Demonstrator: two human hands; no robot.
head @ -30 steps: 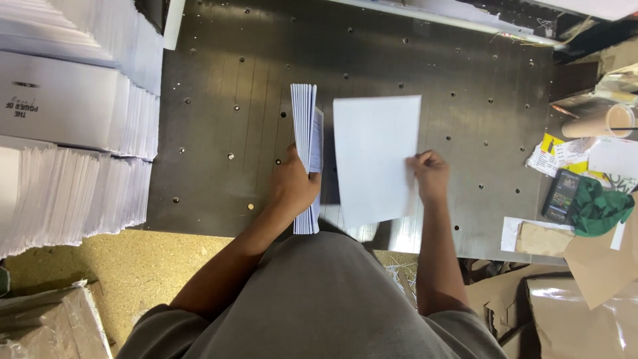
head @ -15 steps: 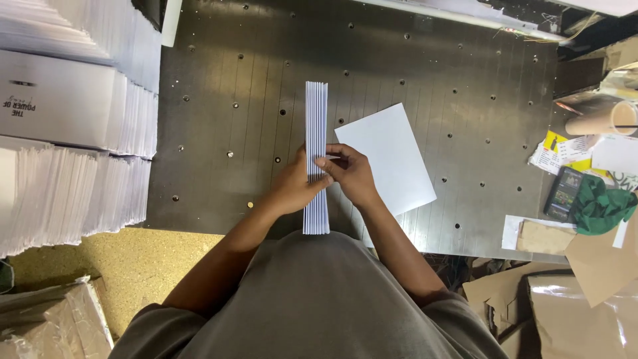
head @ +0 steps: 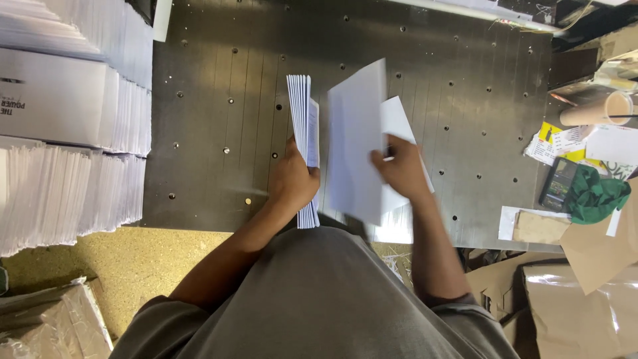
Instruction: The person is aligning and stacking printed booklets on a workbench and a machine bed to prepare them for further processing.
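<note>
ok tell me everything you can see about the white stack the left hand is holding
The stack of white sheets looks like thin paper or folded booklets, pressed together and stood on edge over the dark perforated table, so its layered edges face the camera. It runs lengthwise away from the person. The left hand grips it near the lower end, fingers wrapped round it. Just to its right, the right hand lifts a single white sheet, slightly blurred.
</note>
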